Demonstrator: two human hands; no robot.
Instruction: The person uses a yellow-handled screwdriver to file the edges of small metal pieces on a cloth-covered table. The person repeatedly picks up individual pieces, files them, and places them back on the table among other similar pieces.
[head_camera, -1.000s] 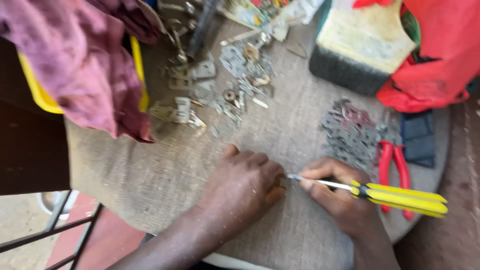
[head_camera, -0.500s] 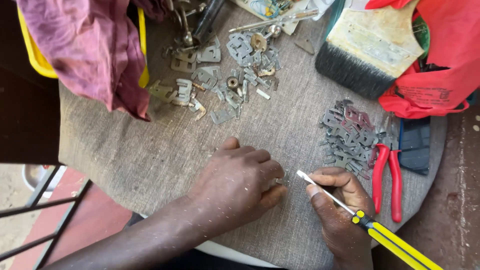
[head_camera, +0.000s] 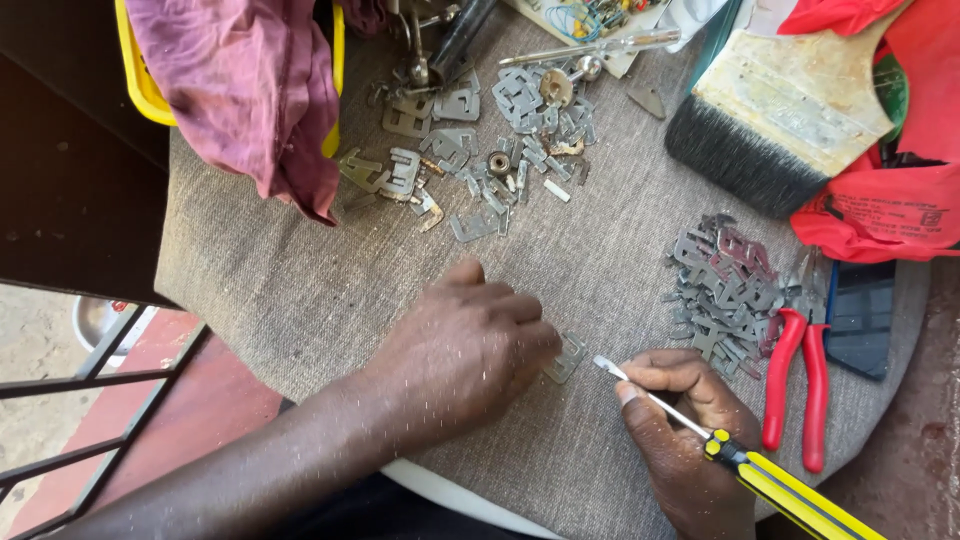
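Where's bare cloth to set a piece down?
Free: the grey cloth left of the left hand, below the maroon rag; also between the two plate piles. Crowded: top scatter, right pile, pliers.

A crumpled red printed bag (head_camera: 885, 205) lies above a dark phone screen (head_camera: 860, 320).

Round surface (head_camera: 300, 290) w/ grey woven cover. Far edge: loose metal plates (head_camera: 470, 130), wide brush (head_camera: 770, 120). Right edge: plate pile (head_camera: 720, 280), red pliers (head_camera: 795, 385).
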